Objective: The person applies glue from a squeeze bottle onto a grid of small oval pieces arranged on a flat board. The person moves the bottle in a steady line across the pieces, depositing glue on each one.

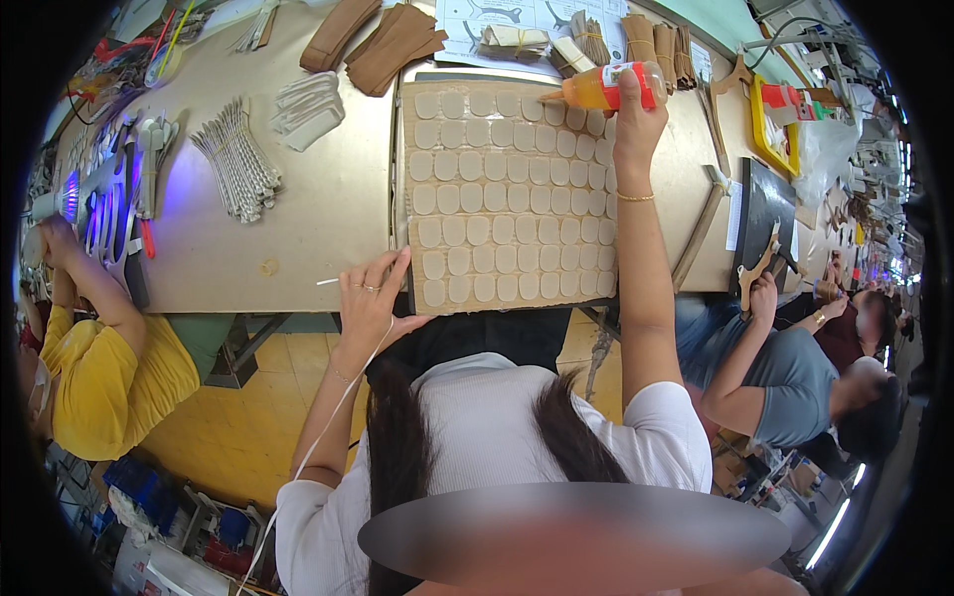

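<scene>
My right hand (pixel 642 124) is wrapped around a glue-type squeeze bottle (pixel 594 91) of amber liquid with a red and white end. The bottle lies nearly level, its narrow tip pointing left over the far rows of a brown board (pixel 409 214). Rows of small rounded pale beige pieces (pixel 494 226) cover this board. At its near left corner rests my left hand (pixel 372 298), fingers spread, touching the edge. A short white stick (pixel 328 281) shows beside those fingers; whether they hold it is unclear. A thin white cord (pixel 333 412) runs along my left forearm.
Left of the board lie pale strip bundles (pixel 237 159) and a stack of flat pale pieces (pixel 307 109). Brown strips (pixel 396 50) and printed sheets (pixel 477 22) lie beyond. A yellow tray (pixel 775 129) stands right. Co-workers sit on both sides, one in yellow (pixel 124 382).
</scene>
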Motion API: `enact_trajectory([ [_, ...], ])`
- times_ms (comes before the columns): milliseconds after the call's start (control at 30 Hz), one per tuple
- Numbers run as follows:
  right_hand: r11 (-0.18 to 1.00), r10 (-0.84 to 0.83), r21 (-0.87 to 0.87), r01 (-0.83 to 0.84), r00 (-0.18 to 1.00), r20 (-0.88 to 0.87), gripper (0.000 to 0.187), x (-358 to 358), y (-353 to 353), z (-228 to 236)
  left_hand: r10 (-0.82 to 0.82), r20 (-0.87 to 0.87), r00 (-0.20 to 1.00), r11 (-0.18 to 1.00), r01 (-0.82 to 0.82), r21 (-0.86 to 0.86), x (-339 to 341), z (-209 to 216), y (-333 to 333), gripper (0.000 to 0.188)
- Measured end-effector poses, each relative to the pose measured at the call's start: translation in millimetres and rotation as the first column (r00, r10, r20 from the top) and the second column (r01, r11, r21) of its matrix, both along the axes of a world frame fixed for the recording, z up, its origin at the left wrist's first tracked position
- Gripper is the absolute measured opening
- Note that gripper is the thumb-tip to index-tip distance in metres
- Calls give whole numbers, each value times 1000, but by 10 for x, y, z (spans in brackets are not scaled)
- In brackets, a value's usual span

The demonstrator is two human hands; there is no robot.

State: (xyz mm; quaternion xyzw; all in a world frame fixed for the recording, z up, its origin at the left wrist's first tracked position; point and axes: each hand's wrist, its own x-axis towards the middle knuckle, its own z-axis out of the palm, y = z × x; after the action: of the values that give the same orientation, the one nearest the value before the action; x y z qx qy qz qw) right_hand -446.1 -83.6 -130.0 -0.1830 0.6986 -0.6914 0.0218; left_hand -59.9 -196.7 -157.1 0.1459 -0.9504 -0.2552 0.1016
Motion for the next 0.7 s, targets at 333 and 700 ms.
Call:
enact_trajectory([
  [333, 999, 27, 34, -28, 999, 35, 47, 3, -69, -63, -11, 20, 1000, 1000, 11, -4, 13, -7, -4, 101],
  [700, 979, 68, 206, -7, 953, -294, 51, 121, -200, 108, 4, -3, 1000, 1000, -4, -5, 10, -27, 3, 106],
])
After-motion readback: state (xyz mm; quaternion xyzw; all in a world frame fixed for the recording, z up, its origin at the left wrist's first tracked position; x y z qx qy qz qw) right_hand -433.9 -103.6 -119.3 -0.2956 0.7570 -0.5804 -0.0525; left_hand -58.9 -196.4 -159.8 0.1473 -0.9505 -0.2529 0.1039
